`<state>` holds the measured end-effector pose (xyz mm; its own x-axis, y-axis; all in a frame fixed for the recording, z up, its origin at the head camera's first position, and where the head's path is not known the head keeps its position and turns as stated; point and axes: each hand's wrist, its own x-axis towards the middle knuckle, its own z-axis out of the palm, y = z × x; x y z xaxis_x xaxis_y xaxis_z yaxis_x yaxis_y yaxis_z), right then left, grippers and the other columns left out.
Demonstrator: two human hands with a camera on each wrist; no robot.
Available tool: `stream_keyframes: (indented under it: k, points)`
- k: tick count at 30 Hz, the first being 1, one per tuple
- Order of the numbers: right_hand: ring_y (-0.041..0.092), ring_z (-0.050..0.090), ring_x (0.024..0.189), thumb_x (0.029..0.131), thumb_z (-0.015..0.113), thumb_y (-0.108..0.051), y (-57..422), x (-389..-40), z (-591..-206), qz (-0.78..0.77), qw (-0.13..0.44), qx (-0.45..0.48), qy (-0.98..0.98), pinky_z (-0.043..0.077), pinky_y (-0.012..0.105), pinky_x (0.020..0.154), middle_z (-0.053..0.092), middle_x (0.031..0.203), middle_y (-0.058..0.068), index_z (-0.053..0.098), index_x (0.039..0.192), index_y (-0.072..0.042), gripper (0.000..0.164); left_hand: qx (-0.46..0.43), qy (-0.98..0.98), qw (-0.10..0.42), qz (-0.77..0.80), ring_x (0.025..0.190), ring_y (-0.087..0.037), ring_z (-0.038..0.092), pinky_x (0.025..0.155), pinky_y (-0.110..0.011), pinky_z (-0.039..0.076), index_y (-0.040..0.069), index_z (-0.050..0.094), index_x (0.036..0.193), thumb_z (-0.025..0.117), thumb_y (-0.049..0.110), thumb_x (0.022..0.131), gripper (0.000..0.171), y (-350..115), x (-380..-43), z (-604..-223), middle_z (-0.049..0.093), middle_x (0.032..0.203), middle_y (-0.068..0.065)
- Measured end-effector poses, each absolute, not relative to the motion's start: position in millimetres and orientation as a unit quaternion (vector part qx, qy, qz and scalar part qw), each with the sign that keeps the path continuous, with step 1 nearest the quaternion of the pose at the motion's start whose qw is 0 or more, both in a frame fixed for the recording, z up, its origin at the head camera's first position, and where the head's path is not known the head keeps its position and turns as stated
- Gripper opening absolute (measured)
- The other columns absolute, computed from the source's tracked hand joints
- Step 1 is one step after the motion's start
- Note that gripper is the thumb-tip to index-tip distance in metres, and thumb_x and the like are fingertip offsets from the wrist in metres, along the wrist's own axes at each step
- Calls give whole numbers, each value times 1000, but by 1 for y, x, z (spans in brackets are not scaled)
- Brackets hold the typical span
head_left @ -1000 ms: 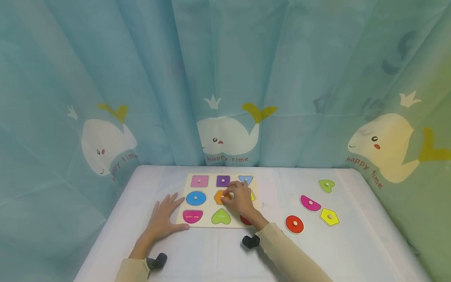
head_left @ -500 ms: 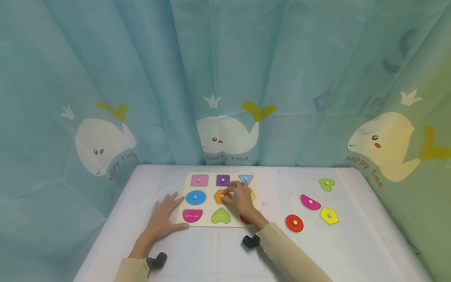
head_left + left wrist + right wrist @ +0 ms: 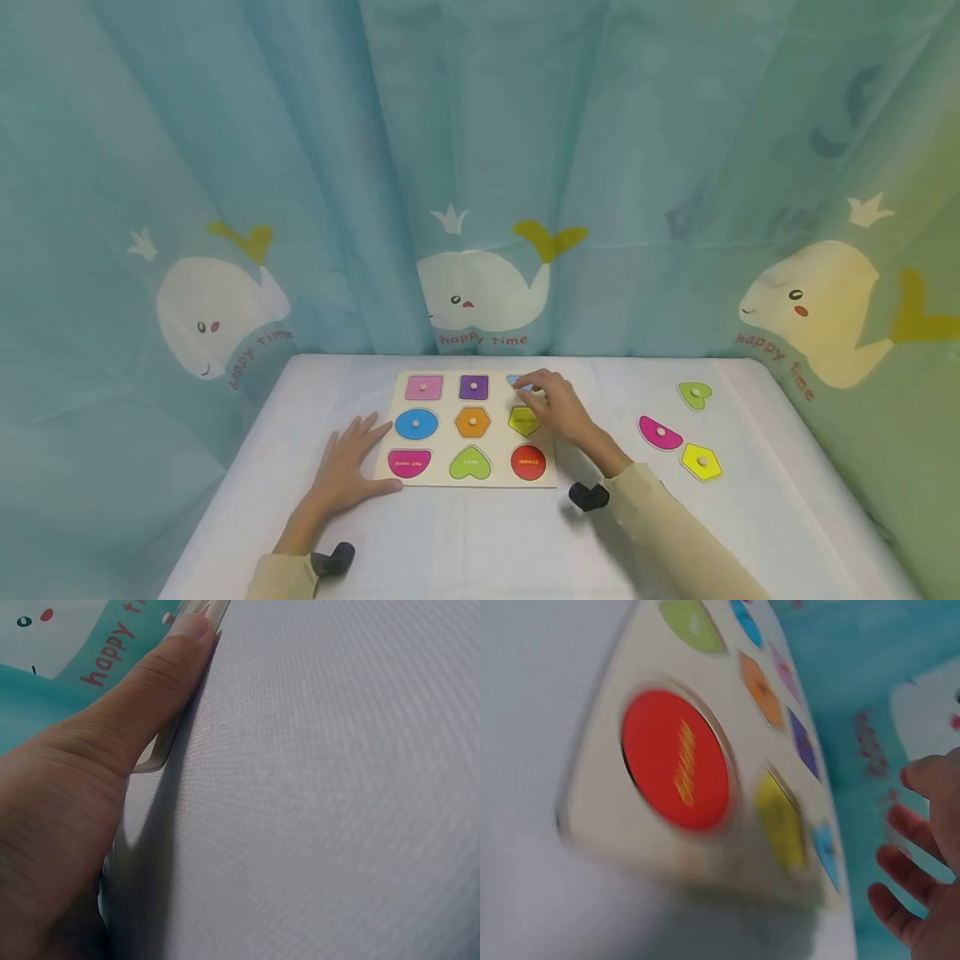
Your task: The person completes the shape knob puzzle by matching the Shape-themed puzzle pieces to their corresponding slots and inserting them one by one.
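My left hand [image 3: 347, 463] lies at the left edge of a cream shape puzzle board [image 3: 438, 483], fingers spread. In the left wrist view its thumb [image 3: 142, 694] rests along the board's edge. My right hand [image 3: 558, 408] is raised over the board's right side, partly covering the blue triangle [image 3: 517, 382]. In the right wrist view its fingers are loosely bent and apart, holding nothing. Knobbed pieces sit in the board: an orange hexagon [image 3: 472, 422], a blue oval [image 3: 416, 424], a purple square [image 3: 474, 387] and a pink rectangle [image 3: 424, 387]. A red recess [image 3: 528, 462] shows its printed label.
To the right lie loose knobbed pieces: a green heart [image 3: 694, 396], a magenta half round [image 3: 661, 432] and a yellow pentagon [image 3: 701, 462]. The right sleeve [image 3: 675, 533] crosses the white table. A whale-print curtain [image 3: 637, 167] hangs behind.
My right hand has let go of the orange hexagon's knob and moved right. Its sleeve now covers the spot where the loose red circle lay. The left hand stays put.
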<state>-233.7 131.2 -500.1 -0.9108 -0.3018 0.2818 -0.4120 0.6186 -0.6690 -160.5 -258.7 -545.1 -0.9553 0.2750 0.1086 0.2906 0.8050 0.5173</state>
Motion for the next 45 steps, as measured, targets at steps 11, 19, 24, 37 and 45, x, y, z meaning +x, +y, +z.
stream_keyframes:
  k: [11,19,24,37,45]
  points:
    - [19,66,87,97,71,-9,212,-215,-488,351,129,191,-908,60,40,76,76,105,5,76,111,-8,15,-147,-950,30,-274,149,-50,23,114,-77,8,10,51,151,86,57,71,99,-261,-156,-540,39,160,-22]
    - [29,68,91,94,72,-4,294,-169,-491,325,164,112,-925,59,48,77,75,105,12,74,110,-3,16,-155,-948,23,-278,150,-50,22,115,-77,6,12,50,152,85,57,72,99,-257,-159,-544,38,161,-21]
    - [41,63,105,97,72,-13,339,-142,-501,309,125,23,-943,52,62,87,71,114,21,71,114,-2,21,-152,-949,20,-276,150,-50,21,115,-76,5,12,49,153,85,57,72,99,-258,-160,-544,36,162,-21]
    - [57,48,126,88,82,-13,375,-115,-524,305,70,0,-950,34,76,101,63,129,33,77,101,-1,19,-150,-950,18,-274,150,-50,20,115,-76,6,11,49,153,85,57,72,99,-258,-160,-542,36,161,-22]
    - [56,52,122,83,84,-7,373,-116,-529,296,103,9,-950,36,76,98,65,124,32,77,98,0,18,-145,-951,9,-273,151,-49,19,117,-75,4,12,48,153,85,57,72,100,-258,-160,-542,35,163,-20]
